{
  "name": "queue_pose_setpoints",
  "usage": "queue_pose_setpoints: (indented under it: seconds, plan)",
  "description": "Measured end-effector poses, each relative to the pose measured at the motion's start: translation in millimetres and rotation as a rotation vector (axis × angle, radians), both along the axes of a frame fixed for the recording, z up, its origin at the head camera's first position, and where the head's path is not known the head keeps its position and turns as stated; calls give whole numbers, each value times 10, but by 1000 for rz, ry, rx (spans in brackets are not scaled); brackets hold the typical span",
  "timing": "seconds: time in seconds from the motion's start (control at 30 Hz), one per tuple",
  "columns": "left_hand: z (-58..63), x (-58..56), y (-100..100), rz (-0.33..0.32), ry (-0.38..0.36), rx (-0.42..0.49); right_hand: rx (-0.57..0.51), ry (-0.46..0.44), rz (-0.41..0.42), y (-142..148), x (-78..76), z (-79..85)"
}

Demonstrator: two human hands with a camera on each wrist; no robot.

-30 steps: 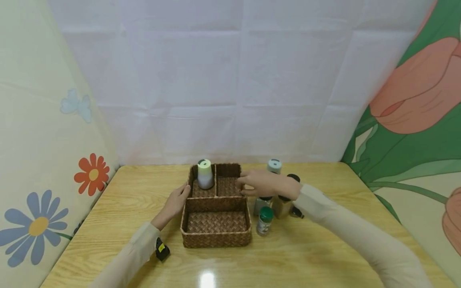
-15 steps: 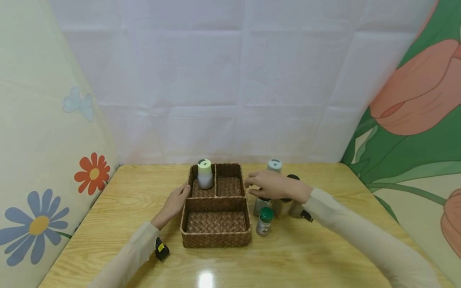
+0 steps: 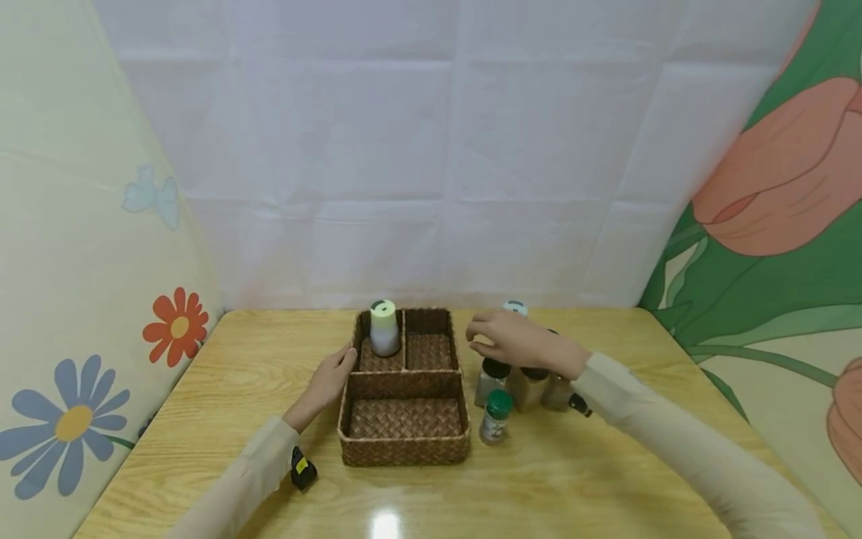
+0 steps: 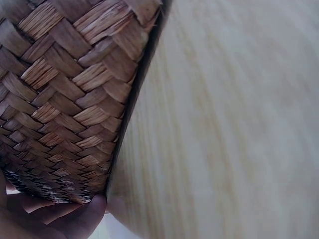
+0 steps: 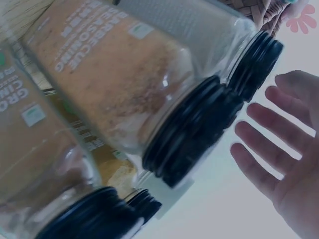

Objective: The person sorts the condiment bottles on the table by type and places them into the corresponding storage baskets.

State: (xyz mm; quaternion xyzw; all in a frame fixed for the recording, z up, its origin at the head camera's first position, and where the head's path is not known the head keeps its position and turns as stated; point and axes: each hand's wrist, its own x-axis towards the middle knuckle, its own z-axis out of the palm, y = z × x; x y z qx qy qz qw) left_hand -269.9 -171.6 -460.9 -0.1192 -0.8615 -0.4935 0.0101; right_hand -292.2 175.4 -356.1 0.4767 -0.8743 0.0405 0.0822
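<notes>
A brown woven basket [image 3: 404, 451] with three compartments sits on the table. My left hand [image 3: 330, 376] grips its left wall; fingers [image 4: 92, 211] show at the wall's edge in the left wrist view. A bottle with a pale yellow-green cap [image 3: 384, 333] stands in the back left compartment. Right of the basket, my right hand [image 3: 508, 335] hovers over a group of seasoning jars, its fingers [image 5: 269, 127] apart and holding nothing. Closest to these fingers are black-capped jars, among them a barbecue seasoning jar [image 5: 124, 74]. A green-capped shaker [image 3: 495, 419] stands in front of them.
Behind my right hand, a bottle with a pale blue cap [image 3: 515, 307] is partly hidden. More black-capped jars [image 3: 494, 383] stand close together under the hand. A white cloth [image 3: 337, 150] hangs behind the wooden table [image 3: 417, 501], with flowered cloths at both sides.
My right hand has moved right, away from the basket's back right compartment, to over the jars. The left hand stays at the basket.
</notes>
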Motion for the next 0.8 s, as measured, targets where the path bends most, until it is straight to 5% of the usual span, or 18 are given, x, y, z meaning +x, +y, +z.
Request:
queue_pose_setpoints:
  seconds: [0.27, 0.8]
  plan:
    - [-10, -5, 0, 5, 8, -4, -63, 242, -108, 114, -87, -60]
    - [-4, 5, -2, 2, 21, -7, -46, 107, -325, 403, -244, -66]
